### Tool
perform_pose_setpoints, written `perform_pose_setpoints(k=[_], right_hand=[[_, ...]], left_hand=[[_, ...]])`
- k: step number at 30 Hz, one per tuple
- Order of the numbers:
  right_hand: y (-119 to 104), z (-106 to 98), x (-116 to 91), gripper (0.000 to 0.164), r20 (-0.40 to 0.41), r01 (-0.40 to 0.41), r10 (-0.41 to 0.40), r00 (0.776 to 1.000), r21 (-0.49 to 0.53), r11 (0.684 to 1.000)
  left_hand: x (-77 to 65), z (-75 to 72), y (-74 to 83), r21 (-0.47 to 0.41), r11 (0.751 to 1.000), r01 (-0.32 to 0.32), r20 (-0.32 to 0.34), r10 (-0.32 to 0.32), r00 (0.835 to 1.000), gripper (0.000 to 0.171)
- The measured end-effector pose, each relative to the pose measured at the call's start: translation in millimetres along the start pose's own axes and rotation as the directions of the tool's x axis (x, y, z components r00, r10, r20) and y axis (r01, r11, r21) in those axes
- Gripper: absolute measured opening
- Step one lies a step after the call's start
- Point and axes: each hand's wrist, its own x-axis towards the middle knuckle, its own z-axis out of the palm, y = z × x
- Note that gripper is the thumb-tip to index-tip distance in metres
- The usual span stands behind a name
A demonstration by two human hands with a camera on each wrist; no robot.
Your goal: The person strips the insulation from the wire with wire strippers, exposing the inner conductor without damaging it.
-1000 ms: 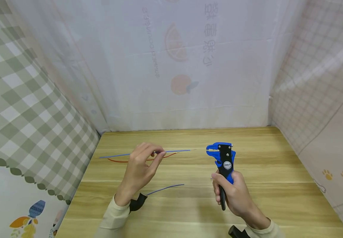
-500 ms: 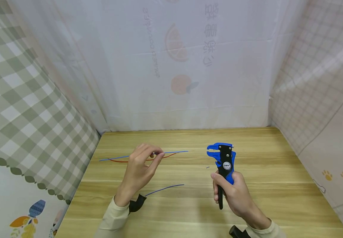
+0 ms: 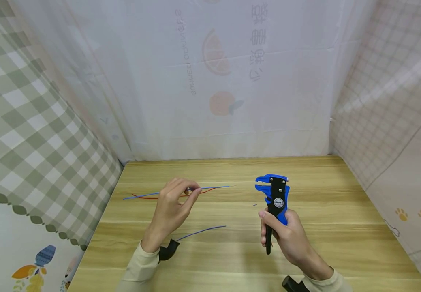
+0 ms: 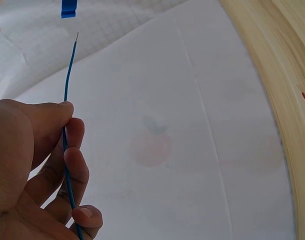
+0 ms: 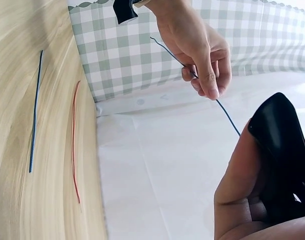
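My left hand (image 3: 175,202) pinches a blue wire (image 3: 215,187) between thumb and fingertips, above the table. At its right end a short length of bare metal shows, also visible at the top of the wire (image 4: 70,67) in the left wrist view. My right hand (image 3: 287,235) grips a blue and black wire stripper (image 3: 277,194) by its handles. The stripper's jaws stand apart and point left toward the bare wire end, with a gap between them. A tiny blue scrap (image 3: 255,205) lies left of the stripper. In the right wrist view, the black handle (image 5: 282,150) fills the lower right.
A red wire (image 3: 144,197) lies on the wooden table (image 3: 232,263) behind my left hand. Another blue wire (image 3: 203,231) rests nearer me, partly hidden by the left wrist's black camera mount (image 3: 168,249). Cloth walls (image 3: 232,134) enclose the back and both sides.
The held blue wire has drawn slightly left and lower, away from the stripper. The stripper's jaws have spread wider, and the tiny blue scrap has come down left of the tool.
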Motion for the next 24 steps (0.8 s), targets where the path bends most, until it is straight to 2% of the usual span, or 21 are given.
perform_pose_setpoints(k=[6,24], right_hand=[[0,-1,0,0.017,0.022,-0.005,0.004,1.0,0.032,0.999],[5,-12,1,0.02,0.157,-0.009,-0.016,0.987,0.158,0.987]], left_hand=[[-3.4,2.1,-3.3,0.016,1.0,0.009,0.008,-0.009,1.0,0.015],[-11.8,11.0,-14.4,0.029,0.997,0.076,0.025,-0.077,0.997,0.01]])
